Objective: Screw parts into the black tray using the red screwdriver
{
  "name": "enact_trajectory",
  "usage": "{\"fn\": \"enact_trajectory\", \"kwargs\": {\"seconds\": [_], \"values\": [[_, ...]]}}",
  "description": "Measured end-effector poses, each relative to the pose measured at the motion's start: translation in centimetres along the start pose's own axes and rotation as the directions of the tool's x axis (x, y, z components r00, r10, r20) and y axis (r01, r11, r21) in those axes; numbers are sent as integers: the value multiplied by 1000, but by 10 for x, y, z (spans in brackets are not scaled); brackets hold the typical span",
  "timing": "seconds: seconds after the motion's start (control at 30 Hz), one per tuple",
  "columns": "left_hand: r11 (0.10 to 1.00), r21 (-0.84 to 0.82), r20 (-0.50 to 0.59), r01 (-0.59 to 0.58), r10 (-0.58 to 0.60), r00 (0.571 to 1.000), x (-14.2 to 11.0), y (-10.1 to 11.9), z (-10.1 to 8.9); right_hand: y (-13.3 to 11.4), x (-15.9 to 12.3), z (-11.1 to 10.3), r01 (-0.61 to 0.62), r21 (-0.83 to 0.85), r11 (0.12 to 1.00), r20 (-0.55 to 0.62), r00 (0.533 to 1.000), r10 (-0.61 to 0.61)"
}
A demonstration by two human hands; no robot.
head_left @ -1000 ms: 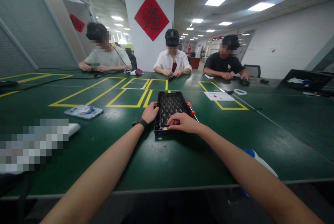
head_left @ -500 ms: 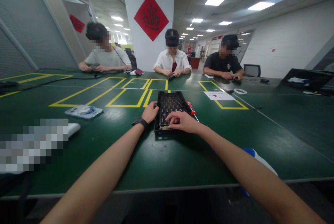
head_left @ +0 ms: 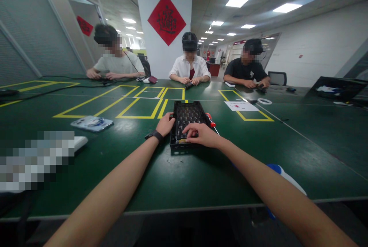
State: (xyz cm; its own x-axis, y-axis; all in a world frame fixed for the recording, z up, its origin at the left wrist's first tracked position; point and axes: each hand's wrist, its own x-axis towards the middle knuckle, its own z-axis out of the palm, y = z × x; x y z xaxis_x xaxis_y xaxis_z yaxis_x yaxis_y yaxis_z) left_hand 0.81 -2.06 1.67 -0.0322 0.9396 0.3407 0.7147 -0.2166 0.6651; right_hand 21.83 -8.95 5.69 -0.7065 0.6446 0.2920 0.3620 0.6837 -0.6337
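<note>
A black rectangular tray-like case [head_left: 188, 111], with rows of small shiny parts inside, lies on the green table. My left hand [head_left: 166, 123] grips its left wall, fingers at the outer side and thumb by the rim. Over the near end of the case, my right hand [head_left: 201, 134] is bent with thumb and fingers pinched together; whatever sits between them is too small or hidden to name. Beside the fingertips shows a small yellowish part [head_left: 182, 140] inside the near edge. A red-handled screwdriver [head_left: 211, 119] lies against the right side of the case, its shaft partly behind my hand.
A phone [head_left: 92, 123] lies at left on the green table [head_left: 138, 178], near a blurred-out white object [head_left: 81, 143]. A blue-and-white item [head_left: 287, 180] is beside my right forearm. White paper [head_left: 240, 106] and a white ring [head_left: 264, 101] lie at right. Three people sit opposite.
My right fingertips have shifted slightly over the near end of the case. My left hand and the case stay put. The person at far right has drawn their hands together.
</note>
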Motion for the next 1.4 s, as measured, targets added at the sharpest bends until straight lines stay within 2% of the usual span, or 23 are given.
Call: {"fn": "enact_trajectory", "kwargs": {"seconds": [0.17, 0.4, 1.4], "values": [[1000, -7, -4, -5, 5, 1000, 0, 0, 1, 0, 0, 0, -33, 2, 999, 30, 999, 33], [1000, 5, -4, -16, 16, 1000, 2, -3, 2, 4, 0, 2, 8, -17, 1000, 1, 1000, -8], [1000, 7, -5, -22, 22, 1000, 4, -5, 3, 6, 0, 3, -22, 45, 999, 2, 1000, 22]]}}
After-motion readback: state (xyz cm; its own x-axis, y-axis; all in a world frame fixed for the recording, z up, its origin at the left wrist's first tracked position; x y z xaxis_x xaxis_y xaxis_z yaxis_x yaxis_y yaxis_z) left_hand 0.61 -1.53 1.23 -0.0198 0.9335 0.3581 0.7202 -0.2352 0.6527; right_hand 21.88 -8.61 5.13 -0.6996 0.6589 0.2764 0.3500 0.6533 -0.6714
